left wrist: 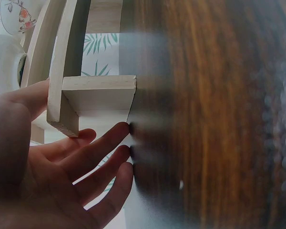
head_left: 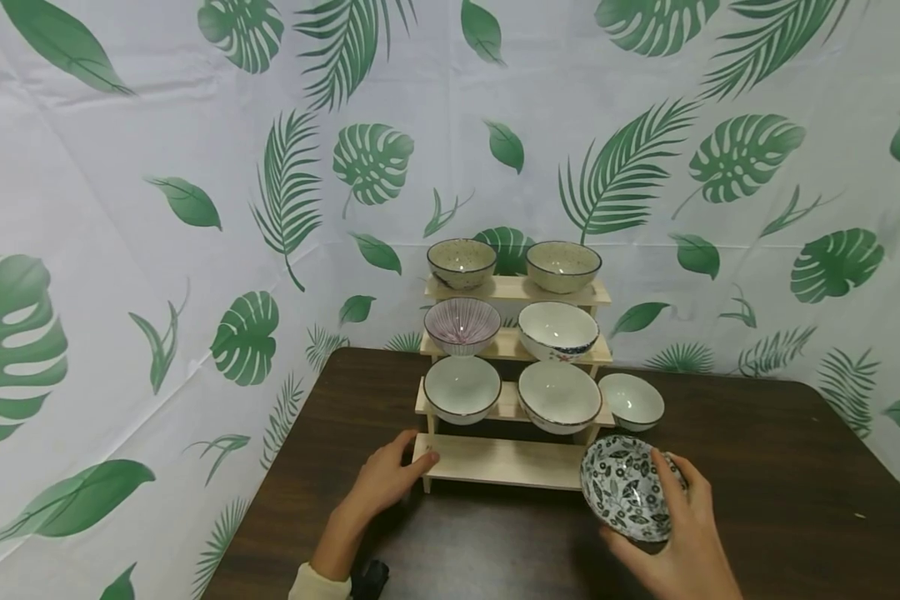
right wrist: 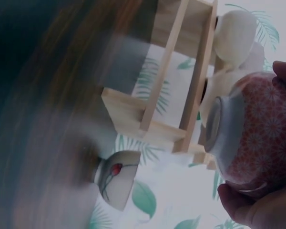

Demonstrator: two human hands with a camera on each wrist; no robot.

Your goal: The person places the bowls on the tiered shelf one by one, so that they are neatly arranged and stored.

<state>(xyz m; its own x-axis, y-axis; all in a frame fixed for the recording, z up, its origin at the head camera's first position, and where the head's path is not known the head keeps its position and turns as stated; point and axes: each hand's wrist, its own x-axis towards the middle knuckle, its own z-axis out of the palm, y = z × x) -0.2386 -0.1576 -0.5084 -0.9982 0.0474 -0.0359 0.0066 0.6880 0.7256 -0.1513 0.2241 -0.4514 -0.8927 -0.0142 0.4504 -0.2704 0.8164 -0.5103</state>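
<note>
My right hand point(head_left: 682, 529) holds a patterned bowl point(head_left: 621, 490) by its rim, above the table just off the stand's lower right end. Its inside is white with black leaves and flowers; the right wrist view shows a red flower-patterned outside. My left hand point(head_left: 390, 475) grips the left end of the bottom step of a wooden tiered stand point(head_left: 502, 461). In the left wrist view its thumb lies over the board and the index finger touches the board's end, while the other fingers reach down to the tabletop. No bowl stands on that bottom step.
Pairs of bowls stand on the upper steps: speckled bowls point(head_left: 562, 268) on top, a purple-striped bowl point(head_left: 462, 325) and a white bowl point(head_left: 558, 329) below, then two pale bowls point(head_left: 462, 387). A small white bowl point(head_left: 632, 402) sits on the dark table point(head_left: 765, 467). Leaf-printed cloth point(head_left: 450, 100) hangs behind.
</note>
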